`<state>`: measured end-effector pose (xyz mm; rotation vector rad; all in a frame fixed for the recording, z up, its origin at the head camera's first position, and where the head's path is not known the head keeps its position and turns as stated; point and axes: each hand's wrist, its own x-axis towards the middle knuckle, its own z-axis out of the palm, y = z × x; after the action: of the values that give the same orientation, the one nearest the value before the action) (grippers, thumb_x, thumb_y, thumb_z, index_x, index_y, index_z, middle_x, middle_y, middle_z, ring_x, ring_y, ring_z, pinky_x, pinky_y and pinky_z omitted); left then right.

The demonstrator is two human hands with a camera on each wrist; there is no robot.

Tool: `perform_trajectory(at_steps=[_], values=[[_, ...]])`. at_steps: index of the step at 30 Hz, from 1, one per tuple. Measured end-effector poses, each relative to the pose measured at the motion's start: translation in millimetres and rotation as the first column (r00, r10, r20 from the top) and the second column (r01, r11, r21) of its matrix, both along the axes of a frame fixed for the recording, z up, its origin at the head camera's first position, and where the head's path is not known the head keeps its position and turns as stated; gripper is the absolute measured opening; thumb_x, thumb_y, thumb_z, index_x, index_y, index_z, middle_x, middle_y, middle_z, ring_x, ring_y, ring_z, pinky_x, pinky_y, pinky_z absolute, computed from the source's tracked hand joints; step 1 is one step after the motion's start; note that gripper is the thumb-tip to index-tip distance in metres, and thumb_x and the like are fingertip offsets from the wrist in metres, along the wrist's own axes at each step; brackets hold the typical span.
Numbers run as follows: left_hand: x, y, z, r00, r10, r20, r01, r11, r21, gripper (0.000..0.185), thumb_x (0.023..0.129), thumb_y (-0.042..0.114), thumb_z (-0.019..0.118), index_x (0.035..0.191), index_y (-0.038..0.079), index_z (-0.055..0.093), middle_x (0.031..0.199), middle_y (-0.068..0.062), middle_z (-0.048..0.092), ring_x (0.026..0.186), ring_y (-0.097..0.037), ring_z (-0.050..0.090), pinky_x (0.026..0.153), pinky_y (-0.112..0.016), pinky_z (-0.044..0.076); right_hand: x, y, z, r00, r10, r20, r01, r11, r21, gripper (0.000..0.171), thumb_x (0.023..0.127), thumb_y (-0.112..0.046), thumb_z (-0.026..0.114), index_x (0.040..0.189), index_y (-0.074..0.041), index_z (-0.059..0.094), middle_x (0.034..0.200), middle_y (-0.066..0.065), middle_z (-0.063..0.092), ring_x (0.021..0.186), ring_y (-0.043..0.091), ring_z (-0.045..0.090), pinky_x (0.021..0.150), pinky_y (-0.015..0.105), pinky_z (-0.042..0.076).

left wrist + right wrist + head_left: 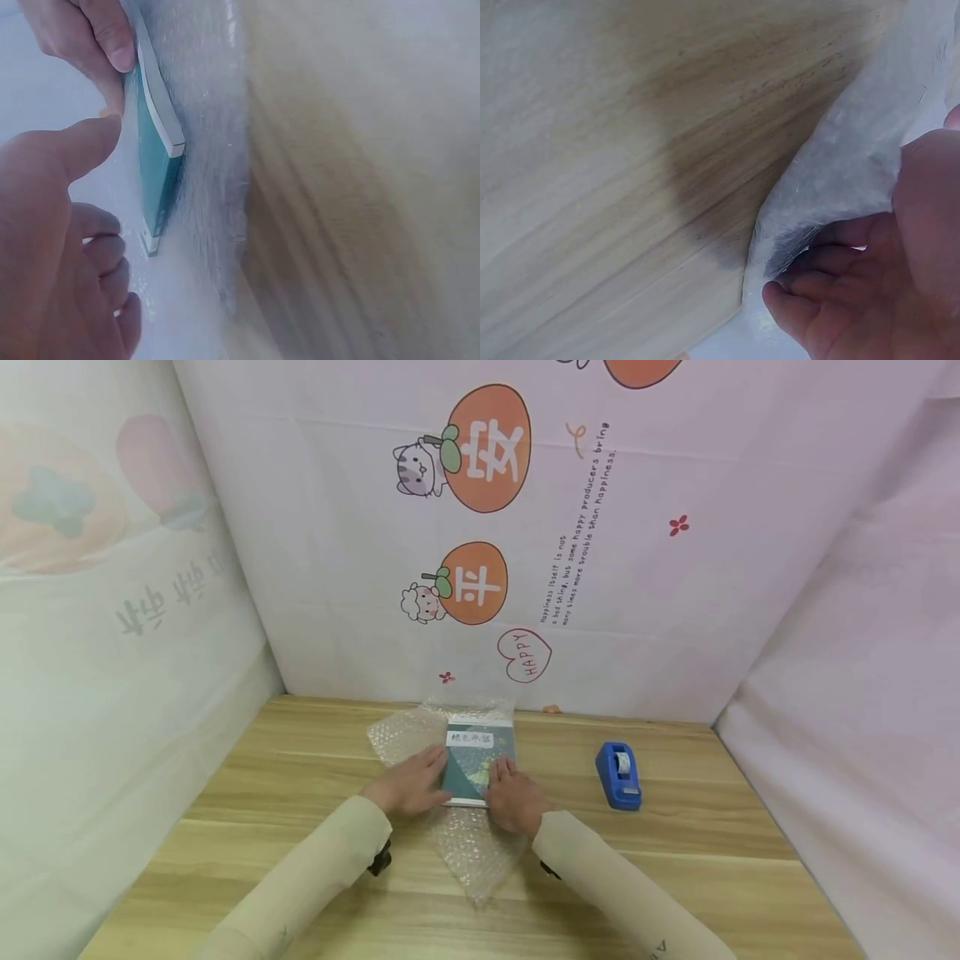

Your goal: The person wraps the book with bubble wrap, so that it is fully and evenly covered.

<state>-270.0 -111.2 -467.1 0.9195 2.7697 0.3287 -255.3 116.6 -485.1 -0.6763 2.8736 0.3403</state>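
Observation:
A green book [468, 760] with a white title label lies on a sheet of bubble wrap [476, 852]. The wrap sticks out past the book at the upper left and toward the near edge. My left hand [411, 783] rests at the book's left side, its thumb near the lower corner. On the opposite side, my right hand [517, 797] lies against the book's right edge. In the right wrist view, that hand's fingers [840, 262] touch a raised fold of bubble wrap [832, 180]. The left wrist view shows the book [157, 150] from its corner, between both hands.
A blue tape dispenser [621, 777] with a roll of tape stands to the right of the book. The wooden tabletop [300, 760] meets a printed cloth [337, 568] at the back, and pale cloth hangs on both sides.

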Motion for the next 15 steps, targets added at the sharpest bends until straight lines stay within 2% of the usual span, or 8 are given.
perform_trajectory(at_steps=[7,15], values=[[-18.6,16,-9.7,0.993,-0.063,-0.095,0.063,0.998,-0.001,0.072,0.108,0.032,0.055,0.160,-0.012,0.031,0.172,-0.029,0.025,0.162,-0.043,0.026,0.133,-0.051,0.027,1.1,0,1.0,1.000,-0.015,0.016,0.016,1.000,-0.018,0.060,0.116,-0.031,0.037,0.160,0.009,0.034,0.170,0.027,0.033,0.161,0.039,0.030,0.133,0.044,0.029],[-28.2,28,-15.0,0.993,-0.072,-0.092,0.070,0.997,-0.021,0.069,0.110,0.028,0.053,0.159,-0.014,0.031,0.171,-0.031,0.026,0.162,-0.043,0.026,0.132,-0.052,0.028,2.9,1,-0.3,0.998,-0.059,0.036,0.062,0.994,-0.090,0.061,0.116,-0.032,0.038,0.162,0.008,0.031,0.171,0.026,0.031,0.162,0.038,0.029,0.132,0.045,0.032]])
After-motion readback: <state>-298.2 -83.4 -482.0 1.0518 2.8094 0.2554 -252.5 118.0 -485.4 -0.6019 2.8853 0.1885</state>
